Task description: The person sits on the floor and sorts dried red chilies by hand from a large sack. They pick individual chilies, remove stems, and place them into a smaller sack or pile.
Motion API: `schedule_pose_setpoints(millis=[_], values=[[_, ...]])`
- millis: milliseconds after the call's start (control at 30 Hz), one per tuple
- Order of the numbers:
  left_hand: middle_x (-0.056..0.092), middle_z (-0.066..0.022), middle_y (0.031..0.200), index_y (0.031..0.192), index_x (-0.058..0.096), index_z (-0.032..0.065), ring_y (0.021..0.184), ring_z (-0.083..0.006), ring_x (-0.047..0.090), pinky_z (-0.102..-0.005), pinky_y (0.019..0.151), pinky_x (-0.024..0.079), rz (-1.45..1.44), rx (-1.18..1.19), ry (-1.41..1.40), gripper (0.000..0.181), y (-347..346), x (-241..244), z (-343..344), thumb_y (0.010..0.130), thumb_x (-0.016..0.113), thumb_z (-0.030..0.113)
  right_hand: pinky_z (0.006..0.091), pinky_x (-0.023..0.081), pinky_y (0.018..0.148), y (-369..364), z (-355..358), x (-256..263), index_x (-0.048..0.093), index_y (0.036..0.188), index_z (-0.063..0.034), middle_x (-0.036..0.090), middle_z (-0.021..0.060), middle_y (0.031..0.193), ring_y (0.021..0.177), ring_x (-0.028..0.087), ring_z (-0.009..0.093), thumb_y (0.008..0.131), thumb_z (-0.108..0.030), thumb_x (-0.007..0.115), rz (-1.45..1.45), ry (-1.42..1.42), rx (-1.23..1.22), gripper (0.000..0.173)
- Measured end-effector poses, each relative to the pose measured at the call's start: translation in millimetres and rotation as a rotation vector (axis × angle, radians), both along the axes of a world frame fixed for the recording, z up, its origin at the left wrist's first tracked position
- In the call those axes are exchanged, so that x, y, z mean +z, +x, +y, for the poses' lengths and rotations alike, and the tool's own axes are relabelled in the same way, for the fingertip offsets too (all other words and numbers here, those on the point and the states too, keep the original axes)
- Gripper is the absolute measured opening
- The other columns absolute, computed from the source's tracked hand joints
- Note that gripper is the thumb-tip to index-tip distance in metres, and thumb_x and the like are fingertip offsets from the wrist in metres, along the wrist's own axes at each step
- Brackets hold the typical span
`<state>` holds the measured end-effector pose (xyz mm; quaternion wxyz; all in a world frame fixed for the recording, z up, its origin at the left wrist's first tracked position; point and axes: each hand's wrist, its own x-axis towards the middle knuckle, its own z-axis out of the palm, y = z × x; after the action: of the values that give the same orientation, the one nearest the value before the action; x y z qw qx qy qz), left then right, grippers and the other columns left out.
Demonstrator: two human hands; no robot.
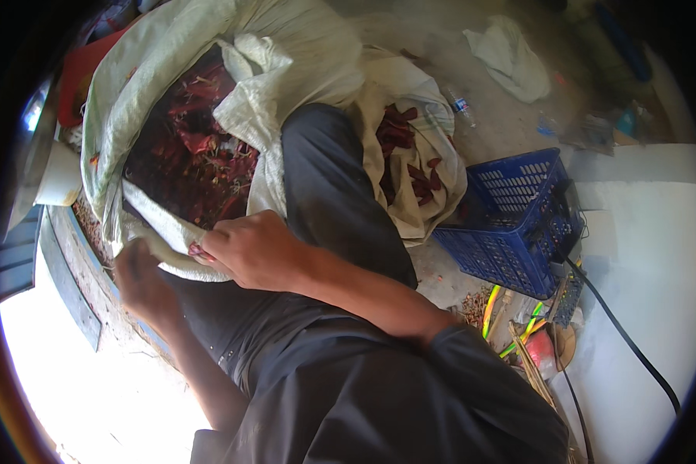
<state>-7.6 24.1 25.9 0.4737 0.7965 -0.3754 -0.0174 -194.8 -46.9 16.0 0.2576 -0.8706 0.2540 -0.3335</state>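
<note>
Before me gapes a large white woven sack [113, 110], its rim rolled outward, holding many dried red chili peppers [194, 136] with pale stems. Over its near edge, my right hand [255, 249] pinches a dark red dried pepper [200, 253] between thumb and fingers. Motion blurs my left hand [142, 284], which hovers at the sack's near left corner with fingers curled; whether it holds anything is unclear. Beyond my dark-trousered knee, a second woven sack [435, 214] contains red pepper pieces [397, 127].
A blue plastic crate [499, 255] stands right of the second sack, with a black cable [620, 342] running past it. Farther off lie a plastic bottle [461, 106] and a crumpled white sack [513, 61]. A white bucket [61, 174] is at left.
</note>
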Motion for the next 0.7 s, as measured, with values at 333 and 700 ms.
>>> schedule_pose_setpoints(millis=[333, 700], values=[[0.058, -0.0115, 0.127, 0.130, 0.063, 0.0041, 0.111, -0.0243, 0.061, -0.0365, 0.090, 0.054, 0.008, 0.001, 0.102, 0.039, 49, -9, 5, 0.091, 0.067, 0.005, 0.0477, 0.049, 0.089, -192, -61, -85, 0.056, 0.125, 0.0020, 0.065, 0.0253, 0.110, 0.101, 0.063, 0.042, 0.090, -0.039, 0.071, 0.147, 0.127, -1.025, 0.056], [0.064, -0.0120, 0.121, 0.117, 0.067, -0.0004, 0.102, -0.0192, 0.065, -0.0297, 0.075, 0.056, -0.179, -0.381, 0.089, 0.026, -34, 4, -75, 0.092, 0.065, -0.001, 0.0497, 0.047, 0.091, -316, -2, -297, 0.054, 0.121, 0.0139, 0.062, 0.0276, 0.116, 0.107, 0.061, 0.043, 0.083, -0.042, 0.077, 0.169, 0.879, -1.829, 0.072]])
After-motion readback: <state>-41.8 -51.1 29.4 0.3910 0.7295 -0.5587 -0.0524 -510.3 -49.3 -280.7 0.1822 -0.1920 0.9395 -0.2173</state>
